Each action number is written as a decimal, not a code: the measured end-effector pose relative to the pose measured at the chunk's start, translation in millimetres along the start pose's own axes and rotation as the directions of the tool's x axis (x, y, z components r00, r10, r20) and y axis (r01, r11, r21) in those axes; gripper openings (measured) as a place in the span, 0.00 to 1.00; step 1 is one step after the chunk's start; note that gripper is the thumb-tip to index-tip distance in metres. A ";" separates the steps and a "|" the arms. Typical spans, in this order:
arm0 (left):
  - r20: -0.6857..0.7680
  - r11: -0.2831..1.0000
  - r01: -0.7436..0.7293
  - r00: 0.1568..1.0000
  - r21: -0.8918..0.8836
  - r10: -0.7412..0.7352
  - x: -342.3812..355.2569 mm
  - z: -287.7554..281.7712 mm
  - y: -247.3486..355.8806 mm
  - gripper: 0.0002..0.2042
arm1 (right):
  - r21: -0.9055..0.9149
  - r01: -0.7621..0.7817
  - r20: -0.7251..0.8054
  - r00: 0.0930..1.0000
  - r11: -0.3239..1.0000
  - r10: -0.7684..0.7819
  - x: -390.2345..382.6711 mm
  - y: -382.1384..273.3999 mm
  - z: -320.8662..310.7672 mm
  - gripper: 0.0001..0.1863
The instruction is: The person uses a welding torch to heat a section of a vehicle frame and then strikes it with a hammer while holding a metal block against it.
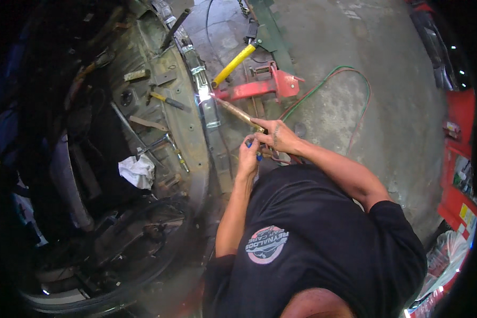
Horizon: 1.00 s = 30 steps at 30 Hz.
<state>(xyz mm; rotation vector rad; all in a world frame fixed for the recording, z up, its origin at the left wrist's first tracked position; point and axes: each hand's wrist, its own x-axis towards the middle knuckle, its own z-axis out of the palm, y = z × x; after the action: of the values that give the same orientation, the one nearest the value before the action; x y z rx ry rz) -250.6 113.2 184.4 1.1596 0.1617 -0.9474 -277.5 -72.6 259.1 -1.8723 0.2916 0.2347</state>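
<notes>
My right hand is closed round the brass body of a gas torch, its index finger stretched along it. Below it, the fingers of my left hand pinch the rear end of the torch, beside a blue valve knob. The torch tip points up and left at the metal sill of a stripped car body, where a bright white glow shows. A red metal arm and a yellow bar reach to the sill just beside the glow.
Green and red hoses loop over the concrete floor to my right. Inside the car body lie a yellow-and-black-handled tool, a ratchet, a long metal bar and a white rag. Red cabinets stand at the far right.
</notes>
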 end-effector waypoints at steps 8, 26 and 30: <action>-0.045 1.000 0.003 0.999 0.027 -0.002 -1.5 -11.1 7.8 0.10 | -0.036 0.044 0.028 0.999 0.998 -0.043 12.0 -3.9 9.4 0.33; 0.071 1.000 0.016 0.997 -0.010 -0.015 7.5 -2.1 -17.7 0.15 | 0.041 -0.043 -0.023 0.999 0.998 0.044 -10.5 0.8 -8.6 0.32; 0.045 0.999 0.029 0.999 -0.028 -0.028 2.6 -2.3 -6.4 0.15 | 0.071 -0.105 0.058 0.993 0.992 0.101 -7.8 -11.9 -10.6 0.33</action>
<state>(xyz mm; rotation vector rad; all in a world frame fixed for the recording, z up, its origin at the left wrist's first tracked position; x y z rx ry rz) -252.7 113.2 177.5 1.1111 0.1555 -0.9924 -281.0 -78.5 275.5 -1.7764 0.3553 0.3404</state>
